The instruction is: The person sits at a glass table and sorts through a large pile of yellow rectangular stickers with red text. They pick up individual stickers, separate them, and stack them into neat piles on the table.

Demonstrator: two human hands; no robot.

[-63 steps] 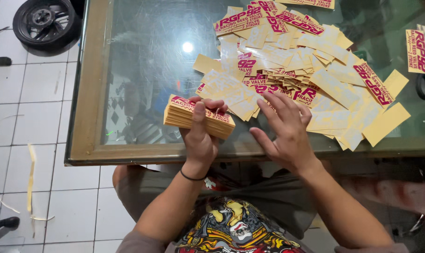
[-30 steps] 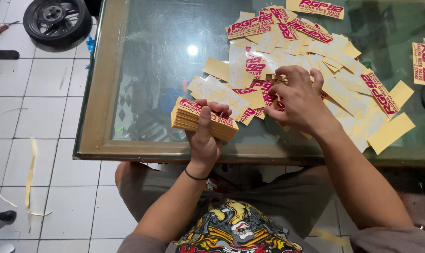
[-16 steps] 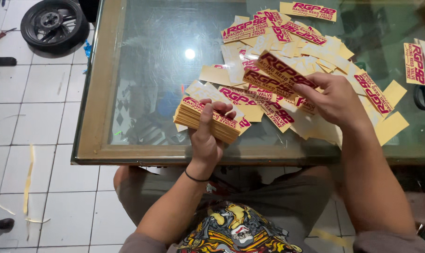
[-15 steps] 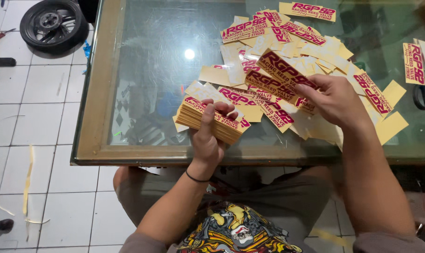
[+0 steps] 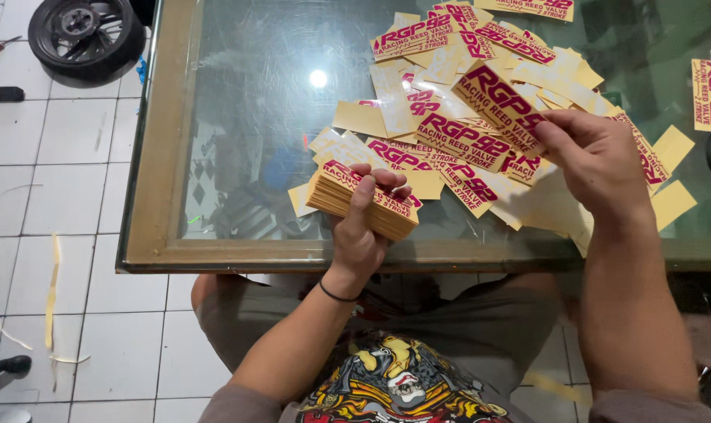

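Sticker (image 5: 498,95) now lifted off the pile, pinched in right hand (image 5: 598,160) fingers; left hand (image 5: 363,227) still grips the stack (image 5: 359,200)

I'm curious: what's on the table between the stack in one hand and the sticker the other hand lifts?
Head view: loose stickers overlap on the glass table between stack and lifted sticker.

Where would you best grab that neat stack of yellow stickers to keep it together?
Grip the sticker stack across its short width, from the near edge, as the left hand does: thumb on top, fingers beneath. It is a thin, squared block of loose sheets, so pinching top to bottom likely keeps them aligned.
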